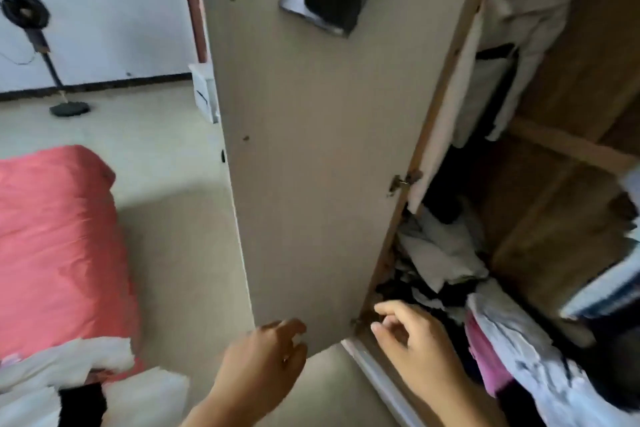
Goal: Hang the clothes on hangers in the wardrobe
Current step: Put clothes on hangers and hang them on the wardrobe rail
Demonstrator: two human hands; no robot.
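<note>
Head view of an open wardrobe and both bare hands. The wardrobe door point(322, 156), a pale beige panel, stands swung open in the middle of the frame, its inner face toward the camera; a small metal hinge point(403, 180) joins it to the wardrobe frame point(446, 87) on its right edge. The left hand point(266, 360) is raised at the door's lower edge, fingers loosely curled and slightly spread, holding nothing; whether the fingertips touch the panel cannot be told. The right hand point(412, 350) reaches toward the lower corner of the wardrobe opening, beside the door's bottom hinge side, fingers half bent and apart, also empty. Inside the wardrobe, a heap of crumpled clothes point(440, 253) in white, grey and black lies in the lower compartment, just beyond the right hand; a pink garment point(485, 364) and a white patterned cloth point(526, 350) spill near the front at lower right. Pale garments point(519, 10) hang in the upper compartment above a wooden shelf point(568, 146). No detail of the hangers can be made out. To the left of the door, a bed with a pink cover point(59, 246) carries white and black clothing point(69, 388) at its near end. A standing fan point(24, 10) rests on the light floor point(145, 121) against the white wall.
</note>
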